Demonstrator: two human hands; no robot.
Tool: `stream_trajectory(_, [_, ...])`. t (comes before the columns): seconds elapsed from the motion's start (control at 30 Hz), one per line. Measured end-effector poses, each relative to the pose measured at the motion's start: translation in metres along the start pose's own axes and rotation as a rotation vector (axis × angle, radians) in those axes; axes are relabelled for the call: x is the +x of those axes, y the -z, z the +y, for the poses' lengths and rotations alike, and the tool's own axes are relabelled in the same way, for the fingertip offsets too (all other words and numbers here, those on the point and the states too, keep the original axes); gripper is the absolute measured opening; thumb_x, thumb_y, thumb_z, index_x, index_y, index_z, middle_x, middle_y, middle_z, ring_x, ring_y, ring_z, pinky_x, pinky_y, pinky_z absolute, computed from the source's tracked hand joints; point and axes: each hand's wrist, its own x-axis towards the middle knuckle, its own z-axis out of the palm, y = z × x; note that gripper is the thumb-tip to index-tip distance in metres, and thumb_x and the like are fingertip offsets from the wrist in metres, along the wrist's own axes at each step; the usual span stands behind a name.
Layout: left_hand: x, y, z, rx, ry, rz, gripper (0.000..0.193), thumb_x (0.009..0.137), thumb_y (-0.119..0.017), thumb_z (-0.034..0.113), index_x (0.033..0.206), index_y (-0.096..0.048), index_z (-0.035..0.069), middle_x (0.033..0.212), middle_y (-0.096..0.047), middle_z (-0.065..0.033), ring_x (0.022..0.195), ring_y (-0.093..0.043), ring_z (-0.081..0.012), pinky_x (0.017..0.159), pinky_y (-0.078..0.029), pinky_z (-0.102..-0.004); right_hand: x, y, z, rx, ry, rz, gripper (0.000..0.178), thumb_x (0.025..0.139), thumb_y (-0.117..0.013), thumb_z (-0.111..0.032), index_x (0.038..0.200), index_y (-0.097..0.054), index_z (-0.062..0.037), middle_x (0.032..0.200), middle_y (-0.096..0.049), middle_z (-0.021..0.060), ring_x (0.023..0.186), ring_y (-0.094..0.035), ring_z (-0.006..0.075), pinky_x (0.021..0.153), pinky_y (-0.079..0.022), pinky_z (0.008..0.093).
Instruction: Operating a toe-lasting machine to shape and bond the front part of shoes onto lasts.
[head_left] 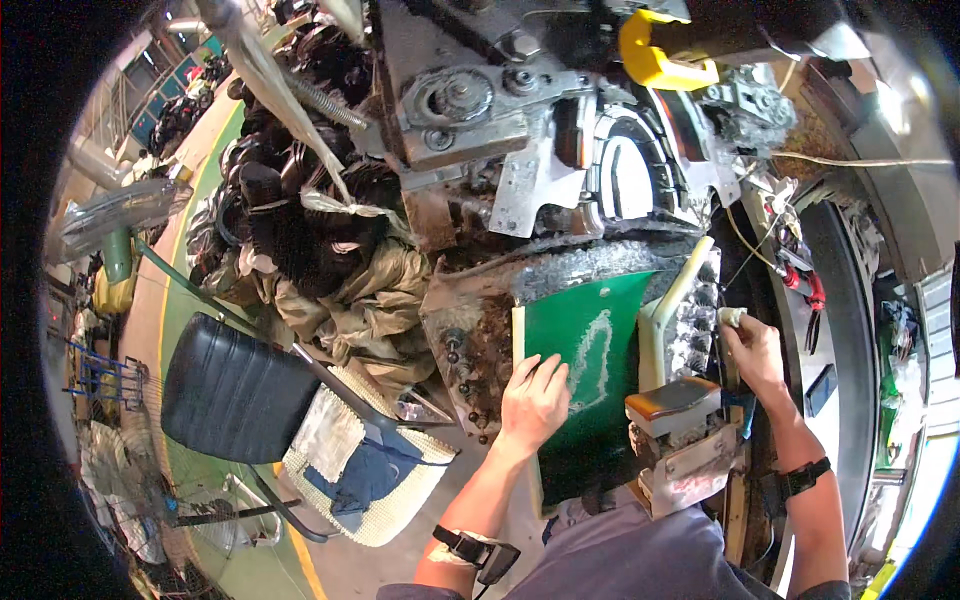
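My left hand [535, 402] is at the left side of a green panel [570, 330], fingers curled and closed. It lies by a pale strip [518, 335] along the panel's edge; what is inside the fingers, if anything, is hidden. My right hand [757, 352] is raised right of a block with rows of dark bristly tufts [693, 325], with a small off-white wad [732, 317] pinched at the fingertips. A chalky, loop-shaped mark shows on the panel. Beyond it stands the machine head, with a white arched form [627, 178] between metal plates [540, 172].
A brown-topped metal block [675, 402] sits close before me, between my arms. On the left are a black-backed chair [240, 390] and piled dark goods beside tan sacking [370, 310]. A yellow guard [655, 50] hangs above; a dark conveyor-like strip [845, 300] runs along the right.
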Motion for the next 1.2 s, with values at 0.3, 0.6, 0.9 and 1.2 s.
stream_trajectory(0.3, [-0.003, -0.001, 0.006, 0.088, -0.037, 0.026, 0.023, 0.077, -0.068, 0.003, 0.100, -0.071, 0.000, 0.107, -0.071, -0.0150, 0.098, -0.069, -0.0273, 0.106, -0.046, -0.0420, -0.003, 0.002, 0.004, -0.040, 0.174, 0.067, 0.017, 0.089, -0.068, -0.014, 0.101, -0.074, -0.0032, 0.074, -0.067, 0.0221, 0.067, -0.071, 0.0347, 0.059, -0.053, 0.0371])
stream_trajectory(0.6, [-0.002, 0.000, 0.016, 0.156, -0.050, -0.010, 0.022, 0.078, -0.070, 0.003, 0.100, -0.072, 0.004, 0.110, -0.071, -0.0130, 0.104, -0.066, -0.0286, 0.104, -0.048, -0.0456, -0.001, 0.001, 0.011, -0.008, 0.167, 0.065, 0.017, 0.087, -0.068, -0.018, 0.096, -0.074, -0.0045, 0.076, -0.067, 0.0241, 0.074, -0.069, 0.0417, 0.068, -0.055, 0.0464])
stream_trajectory(0.9, [-0.004, -0.002, 0.016, 0.269, -0.104, -0.046, 0.032, 0.081, -0.070, 0.004, 0.112, -0.070, 0.007, 0.105, -0.070, -0.0102, 0.100, -0.066, -0.0260, 0.103, -0.047, -0.0440, -0.002, -0.002, 0.017, -0.085, 0.211, 0.146, 0.016, 0.087, -0.068, -0.019, 0.089, -0.071, -0.0043, 0.076, -0.068, 0.0238, 0.075, -0.068, 0.0442, 0.073, -0.056, 0.0514])
stream_trajectory(1.2, [-0.012, 0.000, 0.009, 0.245, -0.152, -0.129, 0.023, 0.079, -0.061, 0.003, 0.100, -0.070, 0.009, 0.079, -0.070, -0.0063, 0.079, -0.070, -0.0215, 0.106, -0.044, -0.0421, 0.001, -0.004, 0.021, -0.057, 0.207, 0.134, 0.019, 0.085, -0.064, -0.022, 0.084, -0.068, -0.0034, 0.072, -0.065, 0.0266, 0.072, -0.066, 0.0467, 0.070, -0.054, 0.0543])
